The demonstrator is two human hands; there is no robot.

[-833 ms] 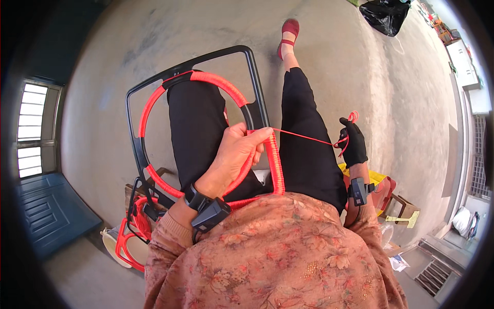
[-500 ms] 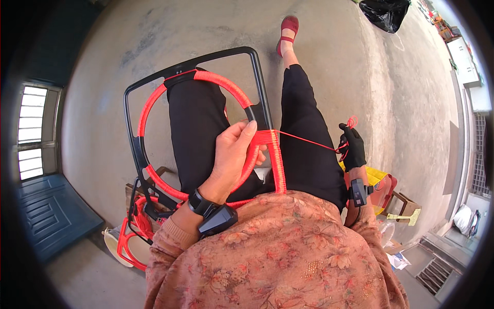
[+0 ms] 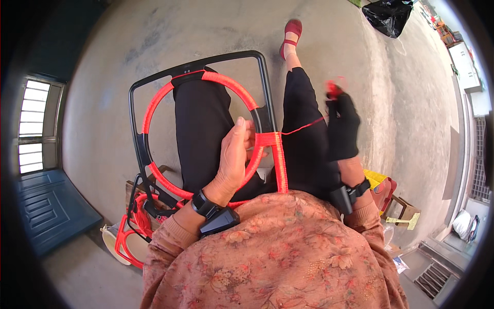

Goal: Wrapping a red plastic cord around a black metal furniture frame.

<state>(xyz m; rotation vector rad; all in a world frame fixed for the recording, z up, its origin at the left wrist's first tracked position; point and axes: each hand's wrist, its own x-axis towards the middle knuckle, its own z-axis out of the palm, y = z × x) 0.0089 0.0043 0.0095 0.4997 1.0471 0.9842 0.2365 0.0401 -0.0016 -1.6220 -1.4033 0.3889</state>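
seems cord-wrapping step: black-gloved right hand [image 3: 343, 126] grasps thin red cord [image 3: 335, 88]; beside bare left hand [image 3: 234, 154], its grip unclear, is red-wrapped black ringed frame [image 3: 269, 139]; next turn calls for tension

Person in brownish-pink top [image 3: 288, 242], red and paler floral print across front, small gold-toned dots in patches lower down. Long sleeves [image 3: 366, 221] in similar brownish-pink; left cuff [image 3: 183, 225] ribbed. Plain black trousers [image 3: 201, 129], right leg ending above ankle. Visible shoe [image 3: 293, 27] dark red, strap across foot. Left hand [image 3: 235, 158] ungloved; right hand [image 3: 343, 123] in black glove [image 3: 343, 141], blurred. Black straps [image 3: 204, 205] on both wrists, blocky dark box [image 3: 220, 222] beside each.
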